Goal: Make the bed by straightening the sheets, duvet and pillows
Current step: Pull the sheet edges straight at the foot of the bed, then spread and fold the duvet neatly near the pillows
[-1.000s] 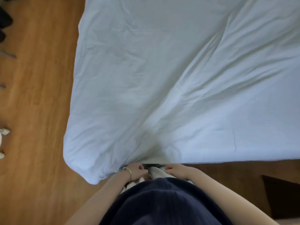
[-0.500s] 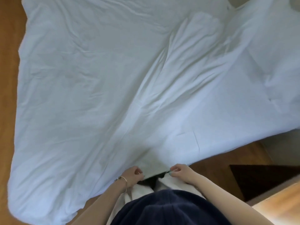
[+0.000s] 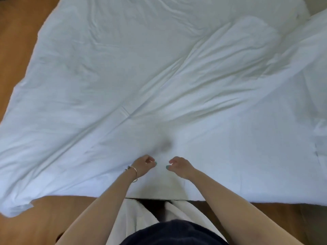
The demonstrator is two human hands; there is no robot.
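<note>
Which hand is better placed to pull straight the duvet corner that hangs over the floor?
The left hand, probably. The hanging corner lies on its side, while the right hand would have to cross the body.

A single head-worn wide-angle camera looks steeply down from above the person's torso, facing toward 12 o'clock across the rumpled white duvet [image 3: 123, 85]. It sits close, with warm brown wooden floor [image 3: 16, 41] at 9 o'clock and along 6 o'clock.
</note>
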